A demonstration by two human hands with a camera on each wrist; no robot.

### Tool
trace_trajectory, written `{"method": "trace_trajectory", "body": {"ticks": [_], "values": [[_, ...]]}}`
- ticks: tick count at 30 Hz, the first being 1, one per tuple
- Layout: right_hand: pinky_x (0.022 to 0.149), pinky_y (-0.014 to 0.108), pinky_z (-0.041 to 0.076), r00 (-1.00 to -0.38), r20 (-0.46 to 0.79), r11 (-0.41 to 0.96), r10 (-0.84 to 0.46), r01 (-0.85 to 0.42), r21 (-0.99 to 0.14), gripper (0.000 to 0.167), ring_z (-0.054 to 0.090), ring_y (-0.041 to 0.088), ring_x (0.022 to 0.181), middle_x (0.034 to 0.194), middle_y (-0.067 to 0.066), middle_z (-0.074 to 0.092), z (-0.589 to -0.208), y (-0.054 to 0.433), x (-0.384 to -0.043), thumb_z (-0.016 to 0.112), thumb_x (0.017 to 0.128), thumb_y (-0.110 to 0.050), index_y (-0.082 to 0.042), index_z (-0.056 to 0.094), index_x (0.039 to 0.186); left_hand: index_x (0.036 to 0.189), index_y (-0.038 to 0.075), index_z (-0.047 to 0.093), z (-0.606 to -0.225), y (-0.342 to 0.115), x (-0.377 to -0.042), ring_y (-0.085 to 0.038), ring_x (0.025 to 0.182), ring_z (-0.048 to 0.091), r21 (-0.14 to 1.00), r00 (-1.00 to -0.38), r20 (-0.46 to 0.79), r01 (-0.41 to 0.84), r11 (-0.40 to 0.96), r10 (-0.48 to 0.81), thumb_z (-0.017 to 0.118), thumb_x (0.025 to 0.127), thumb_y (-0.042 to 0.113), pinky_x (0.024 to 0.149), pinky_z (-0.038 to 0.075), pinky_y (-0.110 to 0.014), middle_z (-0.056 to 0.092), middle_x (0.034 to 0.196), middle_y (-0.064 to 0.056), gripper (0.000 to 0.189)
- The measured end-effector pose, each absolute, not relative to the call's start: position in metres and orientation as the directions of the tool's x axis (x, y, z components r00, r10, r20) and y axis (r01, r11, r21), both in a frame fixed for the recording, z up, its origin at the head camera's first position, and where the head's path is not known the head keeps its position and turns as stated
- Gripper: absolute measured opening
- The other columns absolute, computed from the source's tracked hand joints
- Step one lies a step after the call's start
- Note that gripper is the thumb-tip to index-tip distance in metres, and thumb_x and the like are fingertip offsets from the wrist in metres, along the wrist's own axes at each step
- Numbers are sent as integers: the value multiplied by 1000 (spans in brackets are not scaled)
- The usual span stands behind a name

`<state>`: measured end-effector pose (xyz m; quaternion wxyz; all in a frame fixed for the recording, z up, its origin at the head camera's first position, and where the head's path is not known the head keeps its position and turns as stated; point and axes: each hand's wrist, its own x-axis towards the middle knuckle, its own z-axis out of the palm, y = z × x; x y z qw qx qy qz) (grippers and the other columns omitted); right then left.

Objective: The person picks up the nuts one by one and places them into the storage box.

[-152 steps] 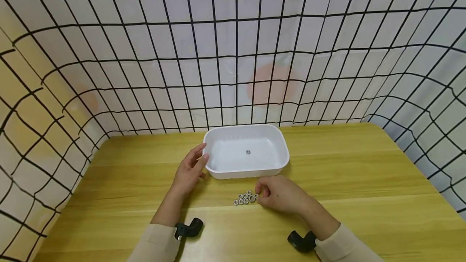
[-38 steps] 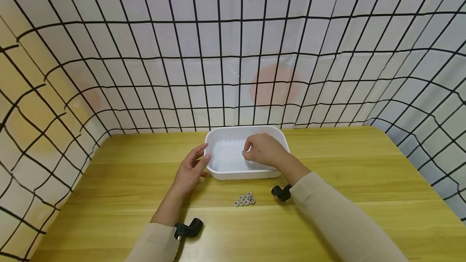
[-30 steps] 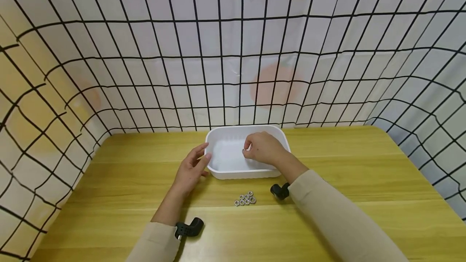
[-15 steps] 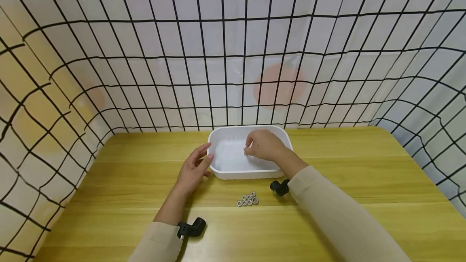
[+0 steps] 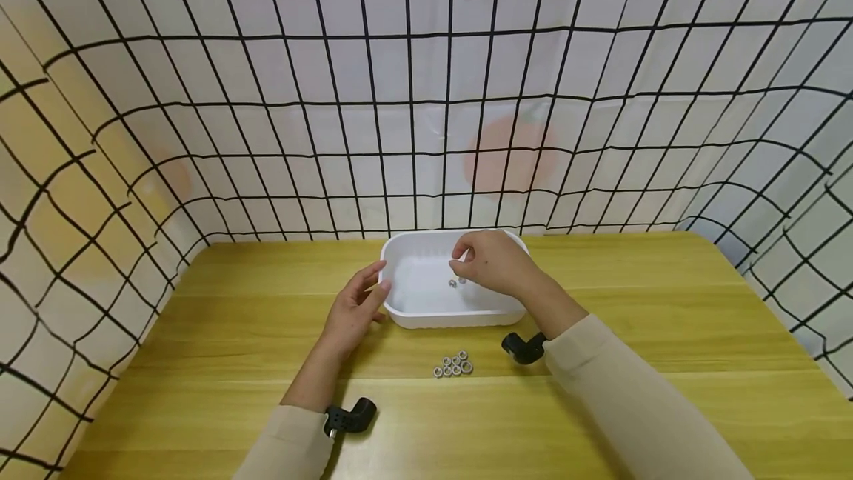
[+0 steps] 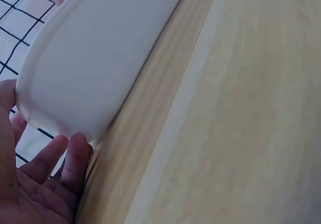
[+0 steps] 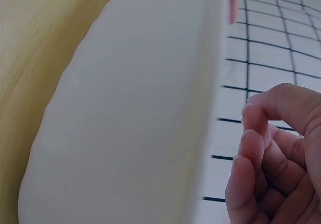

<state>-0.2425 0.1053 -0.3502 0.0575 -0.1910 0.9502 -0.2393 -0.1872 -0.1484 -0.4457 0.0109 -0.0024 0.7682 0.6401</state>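
Raised since the earlier head frame: right hand (image 5: 496, 265), over white tray (image 5: 453, 320) holding two metal nuts (image 5: 452, 284). Seven nuts (image 5: 456, 370) grouped on table (image 5: 600, 406), tray's 6 o'clock. Left wrist: tray's 9 o'clock end touched by relaxed left hand (image 6: 45, 189). Right wrist: fingers (image 7: 251, 146) loosely bent, unladen.

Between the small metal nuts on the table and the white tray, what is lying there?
Only bare tabletop lies between nuts and tray, in the head view.

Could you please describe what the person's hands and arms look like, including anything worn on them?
The left hand and right hand are bare. The sleeves are plain beige, each with a small, bent black camera at its end.
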Motion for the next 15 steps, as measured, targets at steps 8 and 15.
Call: {"method": "trace_trajectory", "body": {"ticks": [8,15], "values": [[60,29,46,-905,28,727,-425,-360,-585,14,54,13,62,74,-3,65,-343,110,-216,72,93,-29,-16,73,97,148,28,52,-448,-149,-188,-30,114,63,983,-1000,-21,-18,183,15,62,103,33,75,59,-29,51,153,-15,46],[60,28,46,-897,14,657,-442,-334,-676,10,53,12,60,72,-5,63,-343,114,-187,73,93,-26,-16,72,95,149,29,52,-447,-149,-188,-30,115,62,984,-1000,-26,-22,177,17,61,104,34,75,58,-28,51,153,-15,46]]}}
